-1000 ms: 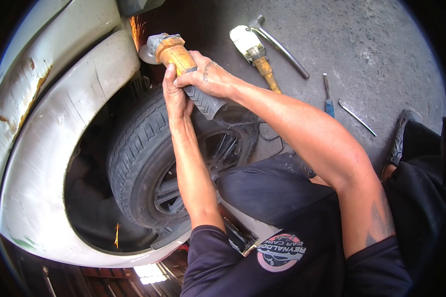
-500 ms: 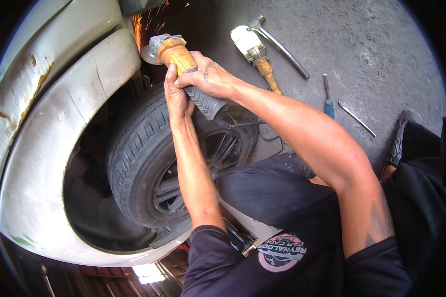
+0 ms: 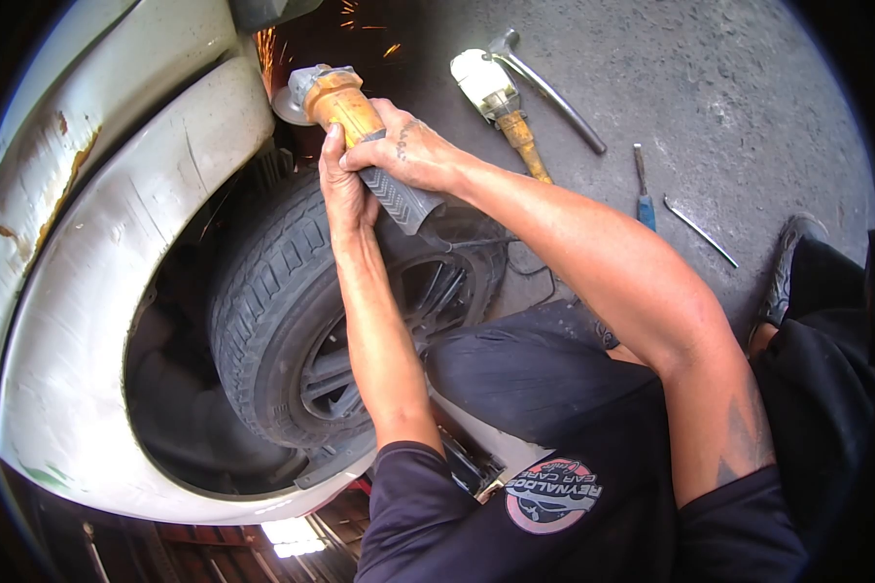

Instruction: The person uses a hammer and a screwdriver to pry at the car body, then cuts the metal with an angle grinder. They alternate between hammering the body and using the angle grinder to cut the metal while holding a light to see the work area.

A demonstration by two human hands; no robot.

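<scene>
A yellow angle grinder with a dark ribbed rear handle is held in both of my hands. My right hand wraps over the body from the right side, closed. From below and left, my left hand grips it, thumb lying along the yellow housing; its other fingers are partly hidden. The grinder's disc sits at the edge of the light-coloured car fender, and orange sparks fly off beyond it. The exact contact point is hidden.
Under the wheel arch is a tire with a spoked rim. On the concrete floor lie a second yellow-handled power tool, a metal bar with an angled head, a blue-handled screwdriver and a thin metal rod. A cable runs near the wheel.
The grinder and both hands have shifted very slightly left. The spray of sparks has changed, with more now scattered to the right of the grinder head.
</scene>
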